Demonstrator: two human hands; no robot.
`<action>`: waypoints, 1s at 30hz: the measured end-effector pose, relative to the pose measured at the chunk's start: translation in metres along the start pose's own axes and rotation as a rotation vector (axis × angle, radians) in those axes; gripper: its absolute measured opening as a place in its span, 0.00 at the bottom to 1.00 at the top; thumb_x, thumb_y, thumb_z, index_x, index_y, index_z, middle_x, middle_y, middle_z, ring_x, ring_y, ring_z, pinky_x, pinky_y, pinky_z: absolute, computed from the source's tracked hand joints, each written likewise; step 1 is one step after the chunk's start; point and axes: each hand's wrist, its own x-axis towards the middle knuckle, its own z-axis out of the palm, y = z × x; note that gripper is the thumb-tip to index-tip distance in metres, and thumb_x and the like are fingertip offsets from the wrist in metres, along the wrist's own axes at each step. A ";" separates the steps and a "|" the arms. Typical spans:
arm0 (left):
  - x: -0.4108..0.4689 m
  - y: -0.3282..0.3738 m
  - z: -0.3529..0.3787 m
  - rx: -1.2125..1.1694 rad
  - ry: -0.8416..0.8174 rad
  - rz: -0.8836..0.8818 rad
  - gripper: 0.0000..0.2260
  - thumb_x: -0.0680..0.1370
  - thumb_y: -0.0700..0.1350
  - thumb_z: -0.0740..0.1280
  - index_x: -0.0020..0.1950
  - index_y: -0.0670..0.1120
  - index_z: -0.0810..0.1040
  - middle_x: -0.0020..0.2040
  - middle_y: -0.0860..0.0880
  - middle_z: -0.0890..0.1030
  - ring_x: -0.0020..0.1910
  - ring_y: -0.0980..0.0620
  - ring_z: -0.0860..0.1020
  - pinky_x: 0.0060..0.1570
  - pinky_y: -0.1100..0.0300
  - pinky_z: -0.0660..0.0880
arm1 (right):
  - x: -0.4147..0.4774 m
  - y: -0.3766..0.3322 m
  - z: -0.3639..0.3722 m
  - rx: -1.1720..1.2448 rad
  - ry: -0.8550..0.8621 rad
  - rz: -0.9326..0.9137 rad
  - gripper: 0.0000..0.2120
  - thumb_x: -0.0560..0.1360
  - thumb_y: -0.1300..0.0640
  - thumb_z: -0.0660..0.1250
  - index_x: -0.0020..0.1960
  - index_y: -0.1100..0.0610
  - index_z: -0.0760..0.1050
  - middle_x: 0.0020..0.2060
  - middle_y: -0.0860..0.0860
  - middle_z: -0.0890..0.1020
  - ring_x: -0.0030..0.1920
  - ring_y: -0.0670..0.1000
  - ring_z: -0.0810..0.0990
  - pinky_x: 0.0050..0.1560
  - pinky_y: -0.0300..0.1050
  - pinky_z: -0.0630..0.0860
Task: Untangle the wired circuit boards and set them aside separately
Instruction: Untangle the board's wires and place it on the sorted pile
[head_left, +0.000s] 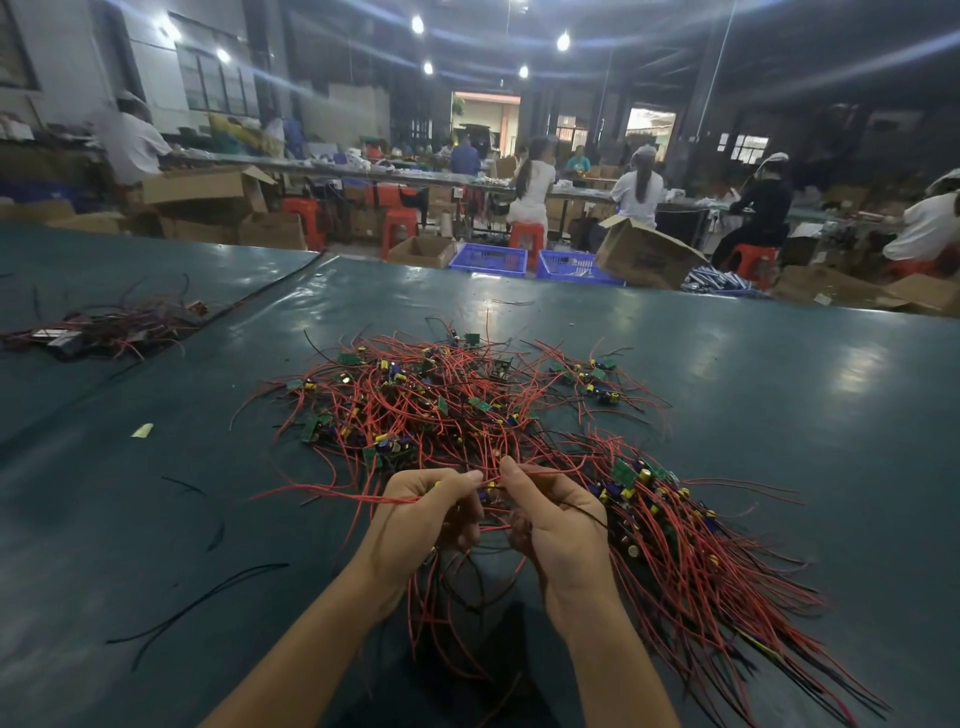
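Nearest, left hand (426, 512) curled round red wires (363, 499); right hand (556, 525) pinching the same strands between thumb and forefinger. Tips of the 2 hands almost touching, probably to tease 1 board free. Raised over near edge of tangle (441, 400). Combed bundle (691, 540) just right of hands, wires roughly parallel, likely the separated ones. Another heap (104, 330) far left on bench (779, 389). Gripped board hidden between palms, not identifiable. Strands between forearms lost in shadow.
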 end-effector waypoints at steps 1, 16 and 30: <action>-0.001 0.001 0.000 -0.008 0.006 -0.010 0.18 0.79 0.39 0.64 0.27 0.42 0.76 0.25 0.45 0.75 0.24 0.52 0.73 0.26 0.64 0.71 | -0.001 0.000 0.001 0.006 -0.013 0.017 0.10 0.61 0.49 0.76 0.36 0.56 0.83 0.30 0.53 0.80 0.27 0.47 0.73 0.26 0.38 0.72; 0.002 0.002 -0.001 -0.241 0.073 -0.114 0.18 0.78 0.38 0.63 0.28 0.46 0.79 0.27 0.49 0.75 0.24 0.56 0.72 0.26 0.66 0.70 | -0.008 0.007 0.011 0.238 -0.233 0.178 0.13 0.65 0.57 0.76 0.49 0.56 0.86 0.49 0.60 0.86 0.50 0.57 0.86 0.45 0.46 0.82; -0.003 0.007 0.001 -0.206 -0.014 -0.139 0.18 0.78 0.40 0.61 0.28 0.43 0.72 0.22 0.48 0.70 0.21 0.55 0.67 0.24 0.66 0.67 | -0.010 0.007 0.017 0.434 -0.265 0.320 0.09 0.65 0.56 0.76 0.44 0.57 0.84 0.36 0.55 0.84 0.32 0.52 0.83 0.34 0.43 0.80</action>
